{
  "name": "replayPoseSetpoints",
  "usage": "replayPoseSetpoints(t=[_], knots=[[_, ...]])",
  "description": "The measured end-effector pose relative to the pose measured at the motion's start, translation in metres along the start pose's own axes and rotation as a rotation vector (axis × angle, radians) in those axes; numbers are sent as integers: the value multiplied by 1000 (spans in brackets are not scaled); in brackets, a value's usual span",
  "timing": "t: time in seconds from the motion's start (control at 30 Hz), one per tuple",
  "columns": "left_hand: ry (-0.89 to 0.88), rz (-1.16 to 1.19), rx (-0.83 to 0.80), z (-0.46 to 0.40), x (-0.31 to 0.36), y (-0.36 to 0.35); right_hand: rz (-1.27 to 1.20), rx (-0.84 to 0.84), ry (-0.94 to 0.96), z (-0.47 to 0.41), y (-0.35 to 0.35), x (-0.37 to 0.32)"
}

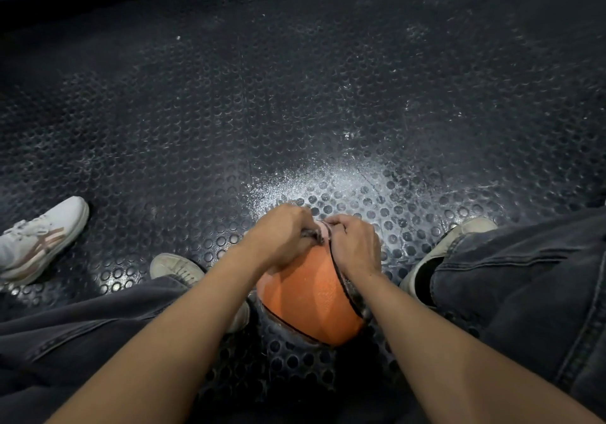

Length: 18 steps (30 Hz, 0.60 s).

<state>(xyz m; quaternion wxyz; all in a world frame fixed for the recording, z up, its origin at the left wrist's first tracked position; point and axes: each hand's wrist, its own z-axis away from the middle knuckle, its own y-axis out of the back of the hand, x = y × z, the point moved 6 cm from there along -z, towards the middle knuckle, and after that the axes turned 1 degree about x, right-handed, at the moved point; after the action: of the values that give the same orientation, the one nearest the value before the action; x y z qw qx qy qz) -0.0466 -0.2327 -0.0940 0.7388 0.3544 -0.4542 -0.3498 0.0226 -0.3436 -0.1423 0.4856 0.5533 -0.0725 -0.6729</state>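
- Nearest: basketball [308,295] sat on the floor [295,95] by its near edge, approx mid-way along, between the person's shoes [177,268].
- Pebbled orange skin: prob. grippy, light, firm w/ slight give.
- On its top, left hand [282,236] was curled round a small dark thing [310,235]; couldn't tell what.
- Beside it, right hand [355,243] had fingers curled tight on the ball by the black seam [337,266], next to a pale worn patch [323,228].
- I judged it'd roll if released; best hold = both palms on the sides.
- Beyond: white dust [328,177]; white sneaker [36,236] at left edge.
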Motion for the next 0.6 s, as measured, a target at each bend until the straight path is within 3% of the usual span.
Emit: replayPoseSetpoints(t=[0.13,0.3,0.47,0.6], knots=[[-60,-26,-20,17,-1,1,12,-19,-13,-2,-2,2],[70,-27,100,-17,8,-4,47,-4,-15,1,2,1],[19,-22,-119,-7,-9,-9,41,-44,0,0,1,-1],[78,-60,37,-19,-4,-12,70,-56,22,2,0,-2]])
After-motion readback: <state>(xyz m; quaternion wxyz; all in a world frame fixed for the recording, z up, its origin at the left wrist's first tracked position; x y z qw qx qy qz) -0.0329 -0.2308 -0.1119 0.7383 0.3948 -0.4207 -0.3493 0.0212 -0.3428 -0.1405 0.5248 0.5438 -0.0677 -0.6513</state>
